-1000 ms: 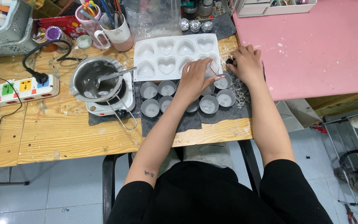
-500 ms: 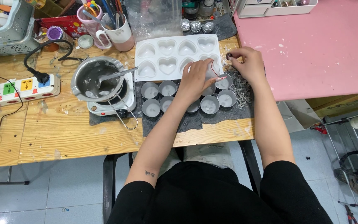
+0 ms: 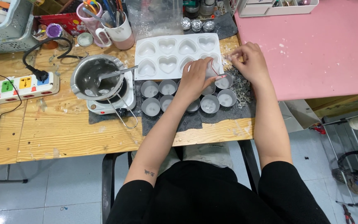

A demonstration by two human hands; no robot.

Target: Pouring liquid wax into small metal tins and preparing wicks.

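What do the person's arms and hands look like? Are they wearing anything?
Both arms are bare from short black sleeves down. The left hand and right hand wear no gloves. A small dark tattoo marks the left forearm. No watch or bracelet shows, and the hands are too small in view to tell about rings.

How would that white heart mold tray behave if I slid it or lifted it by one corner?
The white heart mold tray looks thin and rubbery, so it would probably sag when lifted by a corner. Lying flat on the wooden table, it likely grips rather than glides. Its cavities look empty, so probably light.
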